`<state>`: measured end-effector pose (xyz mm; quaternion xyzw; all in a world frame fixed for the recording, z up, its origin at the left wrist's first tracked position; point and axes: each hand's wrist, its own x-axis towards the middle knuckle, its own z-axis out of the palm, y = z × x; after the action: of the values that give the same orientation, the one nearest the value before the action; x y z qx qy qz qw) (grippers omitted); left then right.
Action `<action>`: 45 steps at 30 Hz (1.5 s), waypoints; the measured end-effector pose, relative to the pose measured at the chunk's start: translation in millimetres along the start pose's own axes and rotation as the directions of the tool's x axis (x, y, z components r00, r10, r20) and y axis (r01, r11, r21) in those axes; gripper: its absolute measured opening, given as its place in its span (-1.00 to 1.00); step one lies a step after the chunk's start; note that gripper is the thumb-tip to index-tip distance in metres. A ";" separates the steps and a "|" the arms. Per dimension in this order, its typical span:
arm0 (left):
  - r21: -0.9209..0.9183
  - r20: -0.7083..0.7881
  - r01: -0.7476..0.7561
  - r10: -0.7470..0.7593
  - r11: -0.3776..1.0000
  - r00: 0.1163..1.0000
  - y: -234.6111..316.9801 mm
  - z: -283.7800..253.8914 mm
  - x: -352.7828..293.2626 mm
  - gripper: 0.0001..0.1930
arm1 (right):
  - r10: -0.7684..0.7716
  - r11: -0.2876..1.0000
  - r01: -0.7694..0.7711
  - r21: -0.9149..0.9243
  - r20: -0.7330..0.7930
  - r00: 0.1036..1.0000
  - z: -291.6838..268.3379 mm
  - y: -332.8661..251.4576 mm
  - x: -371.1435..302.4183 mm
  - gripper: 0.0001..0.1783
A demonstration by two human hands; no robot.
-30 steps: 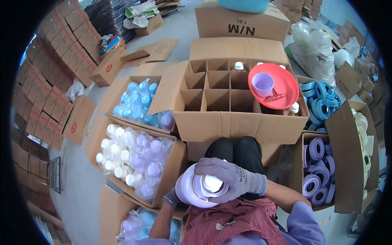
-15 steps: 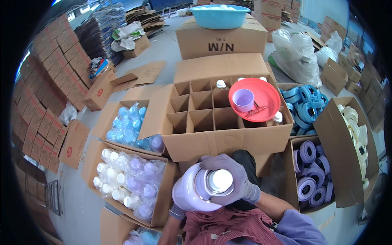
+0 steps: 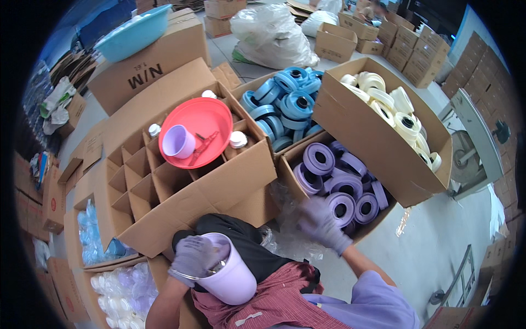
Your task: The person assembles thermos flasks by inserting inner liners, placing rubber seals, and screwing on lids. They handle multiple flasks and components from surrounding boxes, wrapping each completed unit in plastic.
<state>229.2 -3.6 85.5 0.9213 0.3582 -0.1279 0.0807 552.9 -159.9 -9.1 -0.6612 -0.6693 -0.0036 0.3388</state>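
Observation:
Across the top of a lilac vacuum flask [image 3: 234, 279] lies my gloved left hand [image 3: 198, 256], closed on its neck. The flask leans over my lap, and a bit of shiny metal rim shows by the fingers. My left hand covers the white cap. My gloved right hand [image 3: 323, 226] is off the flask, at the near left edge of a carton [image 3: 359, 237] of purple ring-shaped plastic parts [image 3: 343, 189]. Its fingers are smeared by motion, so I cannot tell whether they touch a part.
Ahead stands a divided carton [image 3: 200, 200] with several white-capped bottles, a red plate [image 3: 211, 123] and a lilac cup [image 3: 178, 143] on top. Blue parts [image 3: 296, 104] and cream parts [image 3: 405, 123] fill cartons behind the purple ones. Bagged caps [image 3: 123, 293] lie lower left.
The view has swung to the right. My right hand has left the flask and moved right to the purple parts. My left hand now grips the flask at its top, covering the cap.

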 end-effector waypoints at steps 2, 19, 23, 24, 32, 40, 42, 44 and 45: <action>-0.103 0.070 -0.010 0.017 0.995 0.997 -12.1 -6.9 4.3 -0.34 | 0.447 0.819 -0.440 -0.369 -0.071 0.892 -18.2 73.8 -31.3 -0.50; -0.370 -0.266 -0.346 0.258 0.863 0.929 47.5 25.3 113.4 0.01 | 0.193 0.966 -0.172 0.195 -0.090 0.977 32.4 30.9 121.6 -0.75; -0.534 -0.048 -0.149 0.146 0.832 0.988 1.5 33.3 115.2 -0.17 | 0.481 0.740 -0.560 0.372 0.289 0.828 147.0 26.2 84.4 -0.31; -0.561 -0.048 -0.135 0.130 0.817 0.990 -7.6 35.9 106.8 -0.22 | 0.579 0.581 -0.670 0.461 0.344 0.739 161.6 8.5 67.3 -0.19; -0.515 -0.101 -0.150 0.114 0.844 0.988 -10.7 36.7 78.7 -0.48 | 0.562 0.720 -0.692 -0.050 0.626 0.540 203.4 82.3 -99.0 -0.12; -0.519 -0.058 -0.136 0.125 0.844 0.991 -8.8 32.9 88.2 -0.47 | 0.589 0.793 -0.609 -0.009 0.270 0.762 164.2 88.3 -203.4 -0.53; -0.493 -0.049 -0.133 0.125 0.860 0.991 -6.9 27.8 88.1 -0.50 | 0.481 0.874 -0.395 -0.284 0.382 0.789 200.2 114.8 -233.2 -0.56; -0.479 -0.049 -0.130 0.121 0.868 0.991 -3.2 22.8 86.6 -0.53 | 0.772 0.557 -0.822 -0.117 0.438 0.461 208.3 116.7 -185.4 -0.47; -0.486 -0.054 -0.128 0.116 0.865 0.992 -1.9 20.5 85.3 -0.54 | 0.823 0.422 -0.906 -0.008 0.423 0.379 222.0 121.4 -184.8 -0.45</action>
<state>284.8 47.4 40.8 0.8933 0.3208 -0.0175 0.3143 541.8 -207.2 -318.6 -0.8580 -0.2663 0.3731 0.2316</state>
